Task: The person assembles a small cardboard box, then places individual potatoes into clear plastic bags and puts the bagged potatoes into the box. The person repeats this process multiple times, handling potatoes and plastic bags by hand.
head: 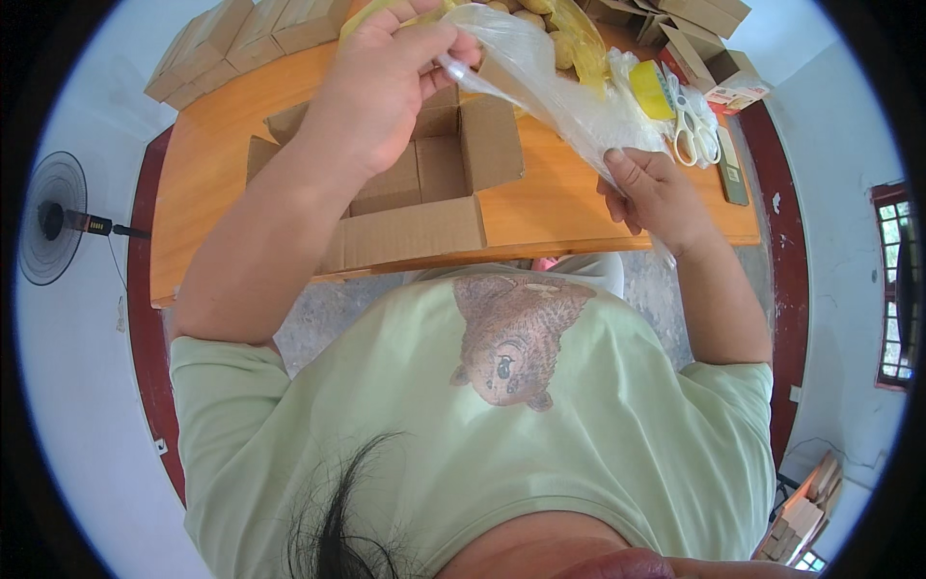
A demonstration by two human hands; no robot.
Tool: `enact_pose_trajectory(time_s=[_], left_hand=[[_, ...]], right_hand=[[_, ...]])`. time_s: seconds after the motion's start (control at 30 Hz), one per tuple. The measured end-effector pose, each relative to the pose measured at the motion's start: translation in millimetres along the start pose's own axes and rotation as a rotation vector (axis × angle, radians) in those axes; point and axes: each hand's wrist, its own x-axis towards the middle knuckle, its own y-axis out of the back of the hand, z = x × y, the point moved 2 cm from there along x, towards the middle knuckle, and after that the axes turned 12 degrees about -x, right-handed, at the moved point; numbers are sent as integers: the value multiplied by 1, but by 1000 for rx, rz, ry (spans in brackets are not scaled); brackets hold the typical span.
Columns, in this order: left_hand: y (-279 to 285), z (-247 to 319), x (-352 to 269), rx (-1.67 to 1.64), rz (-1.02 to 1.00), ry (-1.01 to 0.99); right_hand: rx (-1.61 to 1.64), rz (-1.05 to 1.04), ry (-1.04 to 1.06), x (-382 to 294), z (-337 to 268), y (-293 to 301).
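A clear plastic bag (557, 94) is stretched slantwise between my two hands over the wooden table. My left hand (391, 87) pinches its upper end, raised above an open cardboard box (441, 170). Lower and to the right, my right hand (651, 192) grips the other end, with a loose tail of plastic hanging below the fingers. The box has its flaps folded outward, and my left forearm hides part of it. Behind the plastic lies a yellow bag (589, 43) holding several round, brownish things that look like potatoes (535, 18).
Closed cardboard boxes (253, 36) are stacked at the table's (239, 87) far left. On the right lie a roll of yellow tape (651, 90), white-handled scissors (696, 134), a dark flat object (734, 177) and open cartons (712, 65). A fan (54, 217) stands beyond the left edge.
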Motion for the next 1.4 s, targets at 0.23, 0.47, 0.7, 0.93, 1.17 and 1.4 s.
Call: enact_pose_trajectory(time_s=[0.23,0.47,0.7,0.93,1.17,1.4], left_hand=[[-9,6,-16,-180,-300,126],[-20,10,-33,867,-480,403],[-47,0,-49,1061,-473,635],[-49,-10,-46,525,-458,656],[-58,-17,-43,188,-398,646],[-67,-16,-59,48,-328,704]], right_hand=[[-471,149,256,-2,1,1],[-559,462,246,4,8,23],[-573,504,200,6,-7,43],[-936,581,1044,-45,-57,1],[-638,474,812,-15,-37,-18],[-336,289,459,11,-26,-13]])
